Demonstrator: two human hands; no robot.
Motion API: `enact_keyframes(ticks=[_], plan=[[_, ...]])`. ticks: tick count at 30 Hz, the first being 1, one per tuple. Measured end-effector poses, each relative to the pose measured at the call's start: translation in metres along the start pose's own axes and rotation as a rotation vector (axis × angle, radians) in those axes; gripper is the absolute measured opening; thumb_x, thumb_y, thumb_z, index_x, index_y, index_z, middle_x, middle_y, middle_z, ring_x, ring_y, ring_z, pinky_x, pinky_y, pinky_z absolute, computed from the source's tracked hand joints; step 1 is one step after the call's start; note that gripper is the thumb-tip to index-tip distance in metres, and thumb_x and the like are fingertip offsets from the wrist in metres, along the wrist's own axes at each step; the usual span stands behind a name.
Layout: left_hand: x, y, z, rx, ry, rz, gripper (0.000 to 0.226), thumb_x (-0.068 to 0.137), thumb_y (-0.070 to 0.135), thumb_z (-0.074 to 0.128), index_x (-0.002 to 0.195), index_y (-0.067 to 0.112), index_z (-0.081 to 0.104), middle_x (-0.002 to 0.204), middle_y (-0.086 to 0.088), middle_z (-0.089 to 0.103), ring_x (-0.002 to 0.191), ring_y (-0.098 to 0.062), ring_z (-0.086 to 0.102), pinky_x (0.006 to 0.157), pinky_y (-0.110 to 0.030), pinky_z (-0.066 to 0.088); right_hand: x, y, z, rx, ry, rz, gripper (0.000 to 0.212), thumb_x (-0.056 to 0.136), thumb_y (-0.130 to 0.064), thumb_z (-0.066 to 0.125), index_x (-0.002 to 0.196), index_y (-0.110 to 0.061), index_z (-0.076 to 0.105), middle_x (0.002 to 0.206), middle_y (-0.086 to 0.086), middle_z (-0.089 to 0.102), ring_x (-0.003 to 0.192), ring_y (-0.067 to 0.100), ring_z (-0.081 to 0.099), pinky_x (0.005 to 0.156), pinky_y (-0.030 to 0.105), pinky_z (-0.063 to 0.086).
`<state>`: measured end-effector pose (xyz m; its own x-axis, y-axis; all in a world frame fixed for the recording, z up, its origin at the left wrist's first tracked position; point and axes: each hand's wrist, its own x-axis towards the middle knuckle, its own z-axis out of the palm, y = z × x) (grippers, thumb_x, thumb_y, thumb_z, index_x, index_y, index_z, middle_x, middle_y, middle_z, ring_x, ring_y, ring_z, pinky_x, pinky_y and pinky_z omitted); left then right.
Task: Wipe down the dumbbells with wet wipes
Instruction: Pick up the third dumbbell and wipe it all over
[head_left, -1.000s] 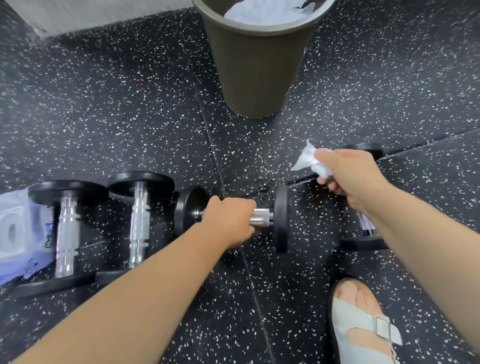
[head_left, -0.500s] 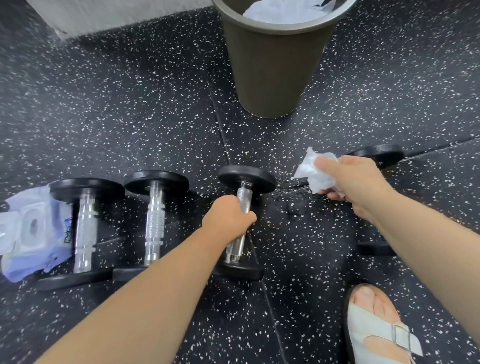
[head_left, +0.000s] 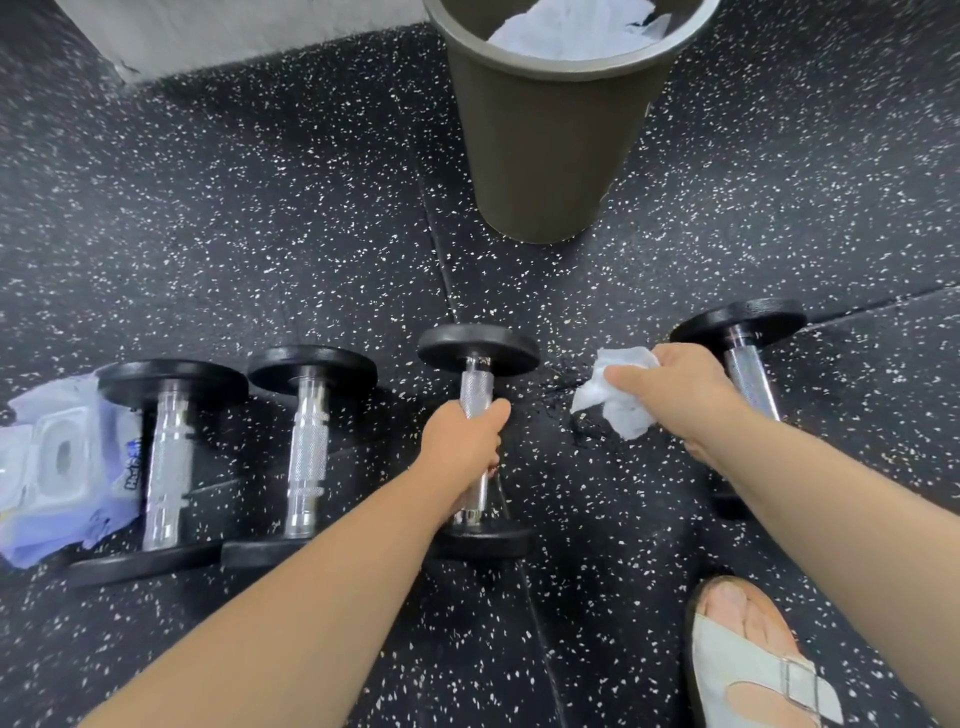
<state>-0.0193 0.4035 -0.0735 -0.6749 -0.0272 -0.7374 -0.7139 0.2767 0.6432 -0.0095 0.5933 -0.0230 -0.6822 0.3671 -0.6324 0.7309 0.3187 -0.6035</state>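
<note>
black rubber floor (head_left: 260, 234), white-flecked, seam down centre. dumbbell (head_left: 478, 387) at frame centre, seemingly resting on floor, long axis running top to bottom of frame. knurled chrome handle, matte black round plates. left hand (head_left: 462, 441) clenched round lower handle. wipe (head_left: 618, 402) white, crumpled, pinched in right hand (head_left: 680, 395), just right of bare upper handle, so right hand nearer for wiping. right dumbbell (head_left: 748, 371) behind that hand. left dumbbells (head_left: 306, 441) parallel. pack (head_left: 52, 457) far left. olive bin (head_left: 545, 156) top centre.

Your left hand (head_left: 460, 441) grips the middle dumbbell (head_left: 478, 349) by its knurled handle; your right hand (head_left: 680, 395) pinches a crumpled wipe (head_left: 618, 400) just beside it; two dumbbells (head_left: 306, 452) lie left, next to the wipes pack (head_left: 52, 467); a bin (head_left: 545, 156) stands ahead.
</note>
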Motion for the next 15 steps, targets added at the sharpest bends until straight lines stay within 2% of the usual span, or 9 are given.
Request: enact_keyframes(ticks=[3, 5, 8, 10, 12, 15], plan=[[-0.006, 0.018, -0.001, -0.129, -0.014, 0.056, 0.019, 0.091, 0.025, 0.059, 0.102, 0.011, 0.055, 0.07, -0.002, 0.053, 0.058, -0.013, 0.048, 0.062, -0.031, 0.047, -0.003, -0.009, 0.002, 0.008, 0.036, 0.012, 0.024, 0.081, -0.027, 0.069, 0.093, -0.007, 0.064, 0.09, 0.017, 0.071, 0.076, 0.029, 0.065, 0.07, 0.037, 0.05], [-0.01, 0.028, 0.0, -0.181, -0.018, 0.081, 0.01, 0.092, 0.023, 0.058, 0.097, 0.017, 0.052, 0.071, -0.002, 0.053, 0.06, -0.013, 0.049, 0.066, -0.032, 0.049, -0.005, -0.015, 0.005, 0.012, 0.065, -0.009, 0.026, 0.078, -0.027, 0.07, 0.091, -0.005, 0.064, 0.089, 0.019, 0.071, 0.07, 0.027, 0.063, 0.068, 0.038, 0.051], [-0.013, 0.024, 0.006, -0.145, 0.035, 0.105, 0.015, 0.091, 0.022, 0.06, 0.1, 0.014, 0.051, 0.078, -0.004, 0.057, 0.067, -0.016, 0.054, 0.078, -0.039, 0.053, -0.007, -0.023, 0.013, 0.072, 0.057, -0.03, 0.015, 0.081, -0.019, 0.068, 0.087, -0.005, 0.065, 0.084, 0.017, 0.072, 0.059, 0.023, 0.059, 0.063, 0.038, 0.052], [-0.015, 0.018, 0.009, -0.082, 0.064, 0.113, 0.018, 0.091, 0.024, 0.061, 0.101, 0.015, 0.05, 0.085, -0.005, 0.06, 0.071, -0.016, 0.057, 0.082, -0.041, 0.054, -0.01, -0.028, 0.018, 0.167, 0.029, -0.015, 0.008, 0.084, -0.012, 0.066, 0.087, -0.005, 0.066, 0.087, 0.018, 0.073, 0.063, 0.024, 0.063, 0.067, 0.038, 0.055], [-0.016, 0.013, 0.011, -0.033, 0.084, 0.131, 0.019, 0.091, 0.025, 0.06, 0.102, 0.015, 0.049, 0.087, -0.005, 0.06, 0.073, -0.015, 0.058, 0.079, -0.038, 0.054, -0.013, -0.032, 0.023, 0.257, -0.019, 0.01, 0.007, 0.086, -0.009, 0.065, 0.092, -0.005, 0.067, 0.092, 0.018, 0.073, 0.073, 0.029, 0.069, 0.077, 0.042, 0.057], [-0.016, 0.012, 0.011, 0.02, 0.114, 0.163, 0.02, 0.091, 0.023, 0.058, 0.105, 0.012, 0.049, 0.093, -0.009, 0.062, 0.077, -0.019, 0.059, 0.076, -0.039, 0.053, -0.023, -0.035, 0.03, 0.403, -0.112, 0.08, 0.007, 0.09, -0.004, 0.061, 0.095, -0.008, 0.065, 0.096, 0.016, 0.072, 0.088, 0.03, 0.07, 0.084, 0.043, 0.058]])
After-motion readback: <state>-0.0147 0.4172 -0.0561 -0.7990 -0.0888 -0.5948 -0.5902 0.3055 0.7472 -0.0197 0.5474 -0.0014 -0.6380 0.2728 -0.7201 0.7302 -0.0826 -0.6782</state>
